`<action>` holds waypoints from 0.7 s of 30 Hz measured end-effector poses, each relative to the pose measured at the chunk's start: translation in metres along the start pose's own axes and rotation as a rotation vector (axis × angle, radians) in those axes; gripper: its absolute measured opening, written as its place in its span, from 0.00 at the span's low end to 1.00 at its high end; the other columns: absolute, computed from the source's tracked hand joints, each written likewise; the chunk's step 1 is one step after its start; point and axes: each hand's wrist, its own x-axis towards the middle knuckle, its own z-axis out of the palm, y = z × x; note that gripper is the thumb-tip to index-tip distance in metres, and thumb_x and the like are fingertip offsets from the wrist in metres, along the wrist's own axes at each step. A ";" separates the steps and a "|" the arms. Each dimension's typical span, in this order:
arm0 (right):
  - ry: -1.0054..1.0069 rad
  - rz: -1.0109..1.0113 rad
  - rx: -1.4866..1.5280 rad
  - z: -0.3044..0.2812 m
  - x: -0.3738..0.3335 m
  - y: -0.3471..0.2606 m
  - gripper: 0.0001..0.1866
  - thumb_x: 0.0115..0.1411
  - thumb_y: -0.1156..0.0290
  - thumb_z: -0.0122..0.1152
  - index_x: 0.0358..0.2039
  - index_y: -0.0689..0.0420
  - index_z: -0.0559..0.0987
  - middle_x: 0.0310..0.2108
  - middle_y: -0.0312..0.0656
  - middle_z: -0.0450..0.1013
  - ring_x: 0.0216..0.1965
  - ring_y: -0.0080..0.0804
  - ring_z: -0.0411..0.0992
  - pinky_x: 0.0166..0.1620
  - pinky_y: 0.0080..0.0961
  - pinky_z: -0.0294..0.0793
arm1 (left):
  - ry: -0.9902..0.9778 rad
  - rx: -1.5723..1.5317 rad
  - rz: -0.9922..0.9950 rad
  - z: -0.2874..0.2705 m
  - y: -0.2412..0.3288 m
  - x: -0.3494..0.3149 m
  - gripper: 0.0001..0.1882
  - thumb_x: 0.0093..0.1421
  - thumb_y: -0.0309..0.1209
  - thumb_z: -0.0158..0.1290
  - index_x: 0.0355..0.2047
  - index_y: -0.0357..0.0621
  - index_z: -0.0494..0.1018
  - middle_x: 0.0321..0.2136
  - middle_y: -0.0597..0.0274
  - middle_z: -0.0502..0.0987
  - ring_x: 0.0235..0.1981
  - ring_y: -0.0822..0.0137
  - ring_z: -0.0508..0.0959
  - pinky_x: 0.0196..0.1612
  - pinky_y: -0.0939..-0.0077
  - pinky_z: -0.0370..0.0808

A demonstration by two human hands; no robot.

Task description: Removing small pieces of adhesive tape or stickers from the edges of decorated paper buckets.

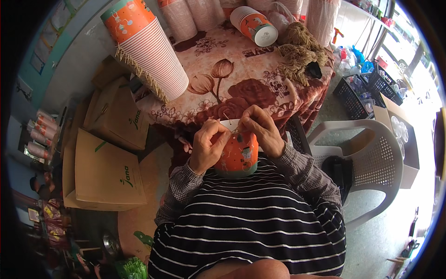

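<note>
An orange paper cup (238,156) with a green base rests against my striped shirt, its white rim pointing toward the table. My left hand (206,145) wraps the cup's left side. My right hand (262,128) sits on the cup's upper right rim, fingers pinched on a thin pale string or stick (230,120) at the rim. Both hands touch the cup.
A table under a floral blanket (241,79) stands ahead, bearing long stacks of orange cups (148,51), one lying stack (255,25) and a heap of tan twine (299,49). Cardboard boxes (107,172) lie left. A white plastic chair (367,158) and crates (367,90) stand right.
</note>
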 end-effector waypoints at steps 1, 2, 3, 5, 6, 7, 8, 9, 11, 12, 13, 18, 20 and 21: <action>0.000 -0.017 -0.024 0.001 0.000 -0.001 0.08 0.69 0.68 0.49 0.38 0.60 0.69 0.32 0.35 0.71 0.36 0.20 0.71 0.43 0.20 0.73 | -0.009 0.019 0.000 0.000 0.001 0.000 0.05 0.57 0.23 0.54 0.27 0.36 0.70 0.24 0.59 0.73 0.26 0.62 0.73 0.40 0.68 0.72; 0.000 -0.034 -0.047 0.001 0.000 -0.002 0.08 0.68 0.68 0.49 0.38 0.60 0.69 0.32 0.35 0.71 0.36 0.20 0.71 0.43 0.19 0.73 | -0.007 0.020 -0.002 0.001 0.000 -0.001 0.05 0.57 0.23 0.54 0.27 0.36 0.70 0.24 0.59 0.73 0.26 0.62 0.73 0.40 0.68 0.72; -0.001 -0.033 -0.047 0.002 0.001 -0.002 0.08 0.68 0.68 0.49 0.38 0.60 0.69 0.32 0.35 0.71 0.36 0.20 0.71 0.43 0.19 0.73 | 0.032 0.005 -0.017 0.003 -0.001 -0.002 0.04 0.56 0.23 0.56 0.29 0.37 0.71 0.24 0.59 0.74 0.26 0.62 0.73 0.40 0.68 0.72; 0.036 -0.102 -0.212 0.003 0.001 -0.001 0.05 0.66 0.73 0.49 0.35 0.60 0.68 0.28 0.35 0.71 0.29 0.19 0.70 0.34 0.18 0.73 | 0.066 -0.013 -0.032 0.004 0.003 0.000 0.05 0.55 0.23 0.58 0.31 0.37 0.73 0.25 0.59 0.75 0.26 0.63 0.74 0.39 0.68 0.73; 0.038 -0.101 -0.212 0.004 0.001 -0.002 0.05 0.66 0.73 0.49 0.35 0.60 0.68 0.28 0.35 0.71 0.29 0.19 0.70 0.34 0.18 0.73 | 0.042 -0.007 -0.108 0.004 0.010 0.001 0.07 0.53 0.23 0.60 0.33 0.38 0.75 0.26 0.60 0.75 0.27 0.62 0.75 0.39 0.68 0.73; 0.044 -0.100 -0.253 0.007 -0.001 -0.003 0.04 0.66 0.73 0.50 0.35 0.60 0.69 0.28 0.36 0.71 0.29 0.19 0.71 0.33 0.18 0.72 | 0.021 0.002 -0.184 0.003 0.015 0.002 0.10 0.51 0.22 0.62 0.34 0.39 0.76 0.26 0.60 0.76 0.28 0.62 0.76 0.38 0.69 0.74; 0.050 -0.099 -0.293 0.009 -0.002 -0.005 0.04 0.65 0.74 0.51 0.36 0.60 0.69 0.27 0.36 0.71 0.29 0.19 0.71 0.33 0.18 0.72 | 0.022 0.002 -0.184 0.004 0.011 0.001 0.10 0.51 0.22 0.62 0.34 0.39 0.76 0.26 0.60 0.76 0.28 0.62 0.76 0.38 0.69 0.74; 0.049 -0.099 -0.294 0.011 -0.004 -0.009 0.04 0.65 0.74 0.51 0.36 0.60 0.69 0.27 0.36 0.71 0.29 0.19 0.71 0.33 0.18 0.72 | 0.056 0.078 -0.048 0.007 0.003 0.000 0.12 0.49 0.22 0.63 0.35 0.40 0.77 0.27 0.60 0.76 0.28 0.61 0.76 0.37 0.69 0.74; 0.066 -0.152 -0.524 0.014 -0.006 -0.016 0.04 0.64 0.75 0.52 0.38 0.60 0.69 0.28 0.37 0.72 0.30 0.21 0.74 0.34 0.20 0.74 | 0.090 0.152 0.088 0.009 0.000 0.000 0.14 0.47 0.21 0.65 0.36 0.41 0.78 0.27 0.61 0.77 0.29 0.61 0.77 0.37 0.70 0.74; 0.066 -0.153 -0.525 0.014 -0.006 -0.017 0.04 0.64 0.75 0.52 0.38 0.60 0.69 0.28 0.37 0.72 0.30 0.21 0.74 0.34 0.20 0.74 | 0.107 0.190 0.117 0.009 0.001 -0.001 0.12 0.47 0.20 0.64 0.34 0.40 0.77 0.26 0.60 0.77 0.29 0.60 0.77 0.36 0.70 0.75; 0.060 -0.176 -0.525 0.013 -0.005 -0.017 0.06 0.62 0.76 0.54 0.39 0.60 0.70 0.29 0.38 0.73 0.32 0.23 0.75 0.35 0.22 0.75 | 0.122 0.227 0.144 0.010 0.001 -0.002 0.11 0.48 0.19 0.63 0.33 0.40 0.77 0.26 0.59 0.77 0.30 0.59 0.77 0.36 0.70 0.75; -0.070 -0.232 -0.485 0.011 -0.005 -0.025 0.11 0.60 0.82 0.55 0.43 0.62 0.69 0.33 0.36 0.71 0.37 0.22 0.72 0.41 0.20 0.73 | 0.150 0.140 0.058 0.009 0.012 0.002 0.09 0.49 0.18 0.61 0.32 0.38 0.75 0.30 0.58 0.75 0.31 0.61 0.77 0.37 0.71 0.75; -0.060 -0.214 -0.603 0.012 -0.006 -0.026 0.14 0.59 0.84 0.55 0.46 0.62 0.69 0.34 0.36 0.71 0.36 0.21 0.73 0.41 0.20 0.73 | 0.130 0.101 0.017 0.009 0.015 0.003 0.09 0.50 0.17 0.60 0.32 0.37 0.75 0.32 0.58 0.75 0.32 0.62 0.77 0.37 0.71 0.75; -0.059 -0.214 -0.603 0.012 -0.006 -0.025 0.14 0.59 0.84 0.55 0.46 0.62 0.69 0.34 0.36 0.71 0.36 0.21 0.73 0.41 0.20 0.73 | 0.121 0.074 0.010 0.009 0.014 0.002 0.08 0.50 0.18 0.59 0.32 0.37 0.74 0.33 0.58 0.74 0.32 0.63 0.77 0.37 0.72 0.75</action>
